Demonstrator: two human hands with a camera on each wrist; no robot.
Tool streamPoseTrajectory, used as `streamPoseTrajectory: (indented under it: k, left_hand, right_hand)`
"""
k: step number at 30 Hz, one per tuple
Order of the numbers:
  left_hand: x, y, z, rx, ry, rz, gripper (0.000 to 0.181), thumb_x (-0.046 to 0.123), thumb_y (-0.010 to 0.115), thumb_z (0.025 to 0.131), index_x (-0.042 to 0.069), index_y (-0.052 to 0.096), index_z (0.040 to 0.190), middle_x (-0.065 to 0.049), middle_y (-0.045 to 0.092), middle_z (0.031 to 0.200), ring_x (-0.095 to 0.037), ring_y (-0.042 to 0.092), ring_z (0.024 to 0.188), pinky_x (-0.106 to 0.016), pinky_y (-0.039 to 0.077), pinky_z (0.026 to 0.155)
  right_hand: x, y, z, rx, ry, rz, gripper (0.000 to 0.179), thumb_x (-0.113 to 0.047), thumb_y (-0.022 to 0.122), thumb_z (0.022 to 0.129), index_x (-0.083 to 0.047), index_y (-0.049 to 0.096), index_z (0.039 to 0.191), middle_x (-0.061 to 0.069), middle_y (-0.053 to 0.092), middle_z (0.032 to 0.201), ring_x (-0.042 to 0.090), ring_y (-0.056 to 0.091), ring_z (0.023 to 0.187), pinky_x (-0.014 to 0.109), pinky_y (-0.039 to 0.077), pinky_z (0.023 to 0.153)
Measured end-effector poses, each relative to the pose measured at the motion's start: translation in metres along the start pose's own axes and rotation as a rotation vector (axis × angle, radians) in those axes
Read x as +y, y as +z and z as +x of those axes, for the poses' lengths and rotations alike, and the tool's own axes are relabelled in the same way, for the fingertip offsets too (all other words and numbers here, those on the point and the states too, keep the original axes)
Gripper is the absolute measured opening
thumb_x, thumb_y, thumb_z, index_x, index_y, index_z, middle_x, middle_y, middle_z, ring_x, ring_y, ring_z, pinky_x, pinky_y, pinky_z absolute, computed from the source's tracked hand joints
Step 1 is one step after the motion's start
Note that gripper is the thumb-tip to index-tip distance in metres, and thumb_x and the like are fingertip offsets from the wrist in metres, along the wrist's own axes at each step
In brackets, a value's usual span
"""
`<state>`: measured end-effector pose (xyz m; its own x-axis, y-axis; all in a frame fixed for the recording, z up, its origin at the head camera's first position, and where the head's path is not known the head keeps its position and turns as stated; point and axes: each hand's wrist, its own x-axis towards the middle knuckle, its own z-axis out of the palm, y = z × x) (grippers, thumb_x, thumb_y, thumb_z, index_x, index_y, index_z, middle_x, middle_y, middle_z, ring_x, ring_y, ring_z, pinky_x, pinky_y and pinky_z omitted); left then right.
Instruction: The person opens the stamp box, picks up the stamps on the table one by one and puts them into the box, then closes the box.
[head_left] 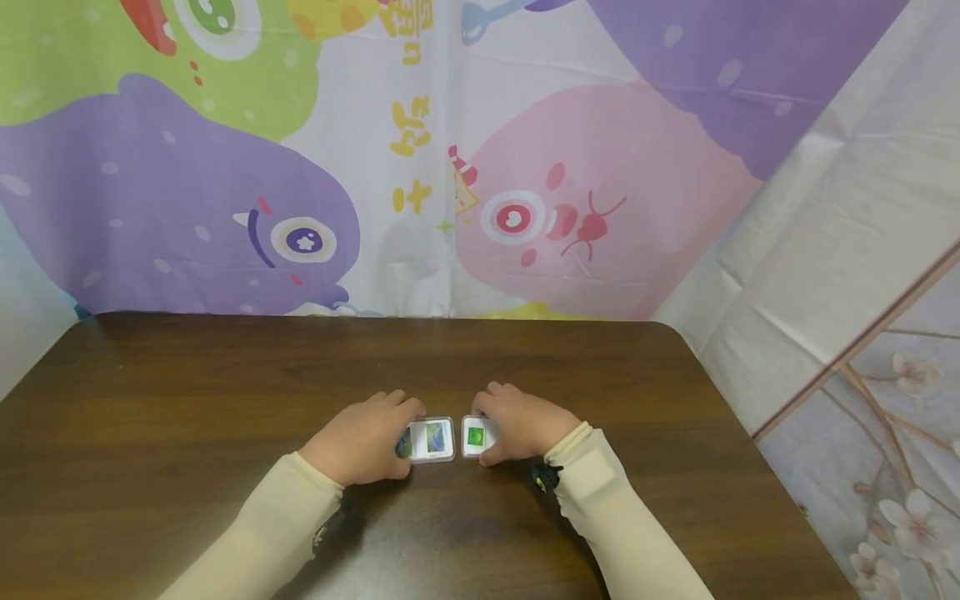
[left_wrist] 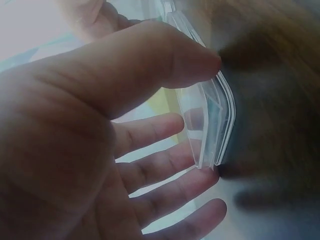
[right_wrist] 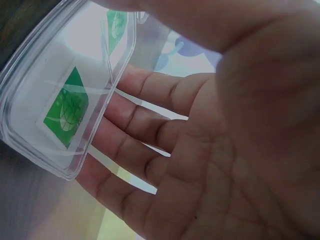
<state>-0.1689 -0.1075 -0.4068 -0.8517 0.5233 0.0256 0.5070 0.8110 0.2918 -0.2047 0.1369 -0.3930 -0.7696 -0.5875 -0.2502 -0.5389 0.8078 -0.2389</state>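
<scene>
My left hand (head_left: 369,439) grips a flat clear plastic case (head_left: 437,439), thumb on the near edge and fingers at the far edge. Blue and green stamp-like pictures on white show inside it. In the left wrist view the thumb overlaps this case (left_wrist: 226,120), seen edge-on. Just to its right, my right hand (head_left: 525,423) pinches a second clear case (head_left: 474,450) by its near and far edges. In the right wrist view that case (right_wrist: 30,105) holds white card with two green stamp-like pictures (right_wrist: 69,109). A narrow gap separates the two cases' facing ends.
The brown wooden table (head_left: 225,367) extends around both hands. Behind its far edge hangs a cloth (head_left: 420,275) printed with cartoon creatures. A pale panel with printed blossoms (head_left: 900,467) stands along the right side.
</scene>
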Motion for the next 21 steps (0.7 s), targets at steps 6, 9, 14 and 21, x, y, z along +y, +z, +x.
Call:
streamPoseTrajectory:
  k: [6, 9, 14, 21]
  left_hand:
    - [0.0001, -0.0007, 0.0005, -0.011, -0.009, 0.003, 0.063, 0.02, 0.087, 0.073, 0.004, 0.062, 0.129, -0.006, 0.063, 0.11, -0.02, 0.055, 0.089, -0.04, 0.05, 0.076]
    - [-0.0003, -0.0005, 0.0003, -0.021, -0.016, 0.004, 0.065, 0.02, 0.088, 0.074, 0.004, 0.061, 0.13, -0.007, 0.063, 0.112, -0.021, 0.055, 0.09, -0.041, 0.051, 0.077]
    - [-0.0009, 0.0003, 0.0003, -0.038, -0.033, 0.001, 0.067, 0.021, 0.088, 0.074, 0.004, 0.061, 0.133, -0.008, 0.063, 0.116, -0.022, 0.057, 0.094, -0.042, 0.051, 0.08]
    - [-0.0021, -0.0013, 0.0006, -0.056, -0.036, -0.013, 0.075, 0.024, 0.088, 0.073, 0.005, 0.058, 0.139, -0.009, 0.062, 0.12, -0.024, 0.058, 0.098, -0.044, 0.052, 0.083]
  right_hand:
    - [-0.0004, -0.0002, 0.0007, -0.015, 0.011, -0.01, 0.053, -0.029, 0.09, 0.08, -0.012, 0.063, 0.123, -0.001, 0.054, 0.108, 0.017, 0.05, 0.098, 0.033, 0.05, 0.081]
    - [-0.0009, 0.0002, 0.0007, -0.022, 0.003, -0.023, 0.054, -0.029, 0.09, 0.081, -0.012, 0.063, 0.125, -0.001, 0.054, 0.109, 0.017, 0.05, 0.099, 0.033, 0.05, 0.083]
    - [-0.0011, 0.0015, 0.0017, -0.03, 0.008, -0.033, 0.06, -0.03, 0.09, 0.081, -0.011, 0.062, 0.131, 0.001, 0.055, 0.115, 0.018, 0.051, 0.103, 0.035, 0.051, 0.087]
    - [0.0082, -0.0035, -0.001, -0.049, -0.016, 0.109, 0.081, -0.029, 0.086, 0.084, -0.004, 0.047, 0.15, 0.011, 0.056, 0.136, 0.024, 0.055, 0.119, 0.042, 0.05, 0.099]
